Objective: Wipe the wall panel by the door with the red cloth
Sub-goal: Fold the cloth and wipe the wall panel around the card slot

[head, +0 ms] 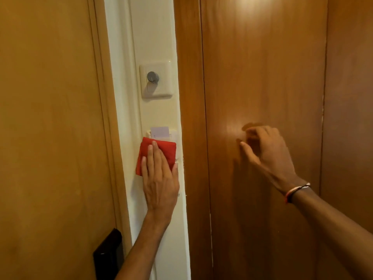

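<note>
A narrow cream wall panel [155, 37] runs top to bottom between a wooden door on the left and wooden panelling on the right. My left hand [160, 178] lies flat on a folded red cloth [168, 151], pressing it against the panel just under a key-card holder [160, 132] with a white card in it. The cloth covers the holder's lower part. My right hand [266, 147] rests against the brown wooden panelling [262, 77], fingers loosely curled and apart, holding nothing. A thin bracelet sits on that wrist.
Higher on the cream panel is a switch plate with a grey round knob [153, 76]. The wooden door [50, 118] fills the left side, with a black lock plate [109, 255] near its lower edge.
</note>
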Tool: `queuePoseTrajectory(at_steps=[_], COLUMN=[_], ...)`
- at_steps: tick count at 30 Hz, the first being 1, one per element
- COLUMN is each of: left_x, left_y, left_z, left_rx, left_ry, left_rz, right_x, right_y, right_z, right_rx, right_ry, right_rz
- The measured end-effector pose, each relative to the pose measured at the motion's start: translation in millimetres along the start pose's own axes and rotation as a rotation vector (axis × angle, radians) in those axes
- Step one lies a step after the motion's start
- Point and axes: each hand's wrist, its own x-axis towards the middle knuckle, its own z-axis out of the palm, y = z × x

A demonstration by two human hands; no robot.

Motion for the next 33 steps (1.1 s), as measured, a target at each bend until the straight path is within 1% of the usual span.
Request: queuePoseTrajectory(at_steps=[1, 3, 5, 6, 7, 10, 11, 14, 17, 18, 20, 21, 23, 24, 25, 27, 28, 30, 31, 32, 33], left_x=[-4.8, -13.4, -14.5, -11.1, -5.7, 6.7, 8.7, 9.3, 11.3, 9.5, 6.9, 7.7, 10.5, 9.2, 5.5, -1.0, 0.1, 5.6, 4.5, 0.1, -5.9], left_y=[2.2, 3.2, -6.0, -12.2, -18.4, -21.6, -19.5, -26.1, -27.9, -25.2, -26.8, -28.6, -24.7, -20.4, -16.9, -20.6, -22.6, -18.5, -13.5, -9.8, -9.7], left_z=[4.2, 13.4, 22.4, 24.6, 27.2, 29.3, 30.0, 32.1, 29.5, 29.2, 32.2, 31.9, 29.6, 28.9, 28.4, 31.9, 30.9, 26.3, 25.3, 26.0, 27.6], left_rx=[0.003, 0.045, 0.129, 0.166, 0.182, 0.136, 0.117, 0.121, 0.101, 0.106, 0.141, 0.127, 0.050, 0.048, 0.056, 0.111, 0.106, 0.019, 0.015, 0.036, 0.070], left_ry=[-0.013, -0.020, -0.003, 0.006, 0.021, 0.086, 0.099, 0.077, 0.080, 0.077, 0.059, 0.054, 0.077, 0.077, 0.066, 0.029, 0.032, 0.057, 0.054, 0.040, 0.012], left_rz=[0.018, 0.103, 0.256, 0.299, 0.298, 0.156, 0.155, 0.279, 0.200, 0.229, 0.358, 0.345, 0.173, 0.134, 0.182, 0.355, 0.331, 0.097, 0.053, 0.110, 0.233], right_x=[0.7, 2.2, 2.2, 0.8, -0.5, -2.1, -1.1, -1.6, -1.3, -0.4, -0.3, -0.8, -0.5, -0.5, -0.5, -0.6, -0.6, -0.3, -0.7, -0.7, -1.2], right_y=[10.8, 30.9, 49.8, 58.0, 65.0, 78.4, 79.9, 81.9, 80.2, 80.6, 81.6, 81.9, 82.4, 82.2, 81.9, 82.1, 82.2, 82.4, 82.4, 82.3, 82.5], right_z=[3.8, 12.4, 23.9, 30.0, 37.2, 51.6, 53.8, 56.0, 56.0, 55.6, 56.0, 56.3, 56.6, 56.6, 56.9, 57.5, 57.4, 57.4, 57.8, 58.2, 58.7], right_rx=[-0.127, -0.286, -0.391, -0.442, -0.481, -0.551, -0.562, -0.566, -0.558, -0.555, -0.548, -0.547, -0.543, -0.540, -0.535, -0.526, -0.526, -0.525, -0.521, -0.519, -0.518], right_ry=[0.054, 0.141, 0.156, 0.155, 0.153, 0.199, 0.220, 0.245, 0.245, 0.243, 0.244, 0.248, 0.260, 0.265, 0.269, 0.268, 0.267, 0.268, 0.271, 0.274, 0.274], right_rz=[-0.053, -0.118, -0.184, -0.217, -0.239, -0.239, -0.229, -0.195, -0.205, -0.206, -0.201, -0.201, -0.208, -0.211, -0.214, -0.215, -0.216, -0.218, -0.218, -0.216, -0.214])
